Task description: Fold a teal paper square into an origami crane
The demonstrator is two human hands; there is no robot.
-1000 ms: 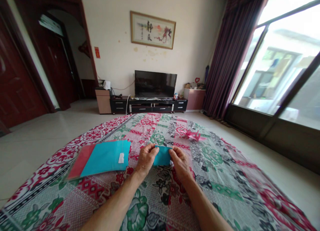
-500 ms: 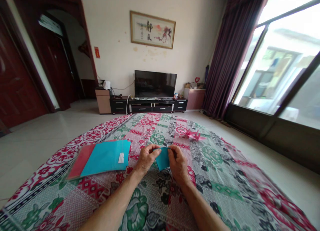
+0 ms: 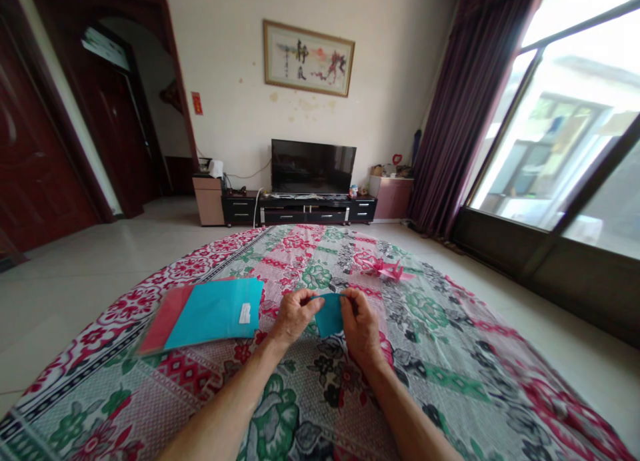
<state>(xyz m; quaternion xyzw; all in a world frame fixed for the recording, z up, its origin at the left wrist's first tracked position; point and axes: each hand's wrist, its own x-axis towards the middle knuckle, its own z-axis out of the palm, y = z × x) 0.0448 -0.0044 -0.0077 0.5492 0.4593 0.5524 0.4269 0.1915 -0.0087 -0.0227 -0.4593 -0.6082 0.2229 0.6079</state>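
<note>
Between my two hands is a small piece of folded blue paper [image 3: 329, 316], held up by its top corners just above the cloth. My left hand [image 3: 296, 314] pinches its upper left corner between thumb and fingers. On the other side my right hand [image 3: 360, 324] is closed on the upper right corner. To the left lies a stack of blue paper [image 3: 213, 311] with a white label, in what looks like a clear sleeve, and red paper [image 3: 165, 318] shows beside it. Pink folded paper pieces [image 3: 390, 269] rest on the cloth beyond my right hand.
A patterned tablecloth [image 3: 280, 414] in red, green and grey covers the round table. Past the table's far edge stand a low black cabinet [image 3: 305, 211] and a television [image 3: 313, 166]. A purple curtain [image 3: 445, 114] hangs beside the window at the right.
Both hands keep their pinch on the blue paper, which looks slightly wider and flatter between them. The whole view has shifted slightly.
</note>
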